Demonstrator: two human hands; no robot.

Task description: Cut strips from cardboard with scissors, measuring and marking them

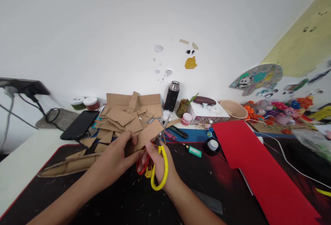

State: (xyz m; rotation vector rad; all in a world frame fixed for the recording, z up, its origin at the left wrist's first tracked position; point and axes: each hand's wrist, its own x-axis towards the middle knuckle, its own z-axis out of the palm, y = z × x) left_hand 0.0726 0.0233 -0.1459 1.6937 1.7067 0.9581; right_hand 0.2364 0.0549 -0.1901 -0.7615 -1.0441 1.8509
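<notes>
My left hand [115, 156] grips a small rectangular piece of cardboard [148, 134] between thumb and fingers, above the dark mat. In my right hand [161, 164] is a pair of scissors [166, 169] with one yellow and one red handle loop. Its thumb and fingers are in the loops, and the blades point away from me at the cardboard's right edge. Whether the blades bite into the card I cannot tell. Behind my hands lies a pile of cut cardboard pieces [120, 117]. A long curved cardboard strip [69, 165] lies left of my left forearm.
At left are a black phone [80, 125] and two lidded jars [91, 103]. A black thermos [172, 96], a white box [208, 111] and a beige bowl [233, 109] line the wall. A lighter [193, 151] and red sheets [258, 163] lie rightward.
</notes>
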